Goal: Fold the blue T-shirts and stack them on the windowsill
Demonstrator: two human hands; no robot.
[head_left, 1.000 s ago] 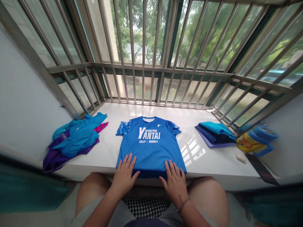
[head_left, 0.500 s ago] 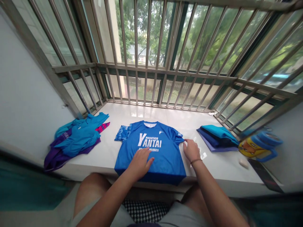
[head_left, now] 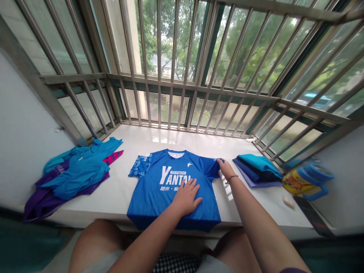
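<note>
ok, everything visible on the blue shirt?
Blue shirt, short sleeves, round neck, thin-looking fabric; white MARATHON YANTAI lettering partly covered, left-side sleeve patterned lighter blue. Lies face up on the white ledge, collar farthest, hem draped over the near edge. Left hand rests flat on its chest; right hand pinches the right-side sleeve.

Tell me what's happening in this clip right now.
Someone is working on a blue T-shirt spread face up on a white ledge by a barred window. Their left hand lies flat on the chest print, while their right hand grips the edge of one sleeve. A loose heap of clothes sits to the left; a neat folded stack and a blue and yellow jug are on the right.
</note>
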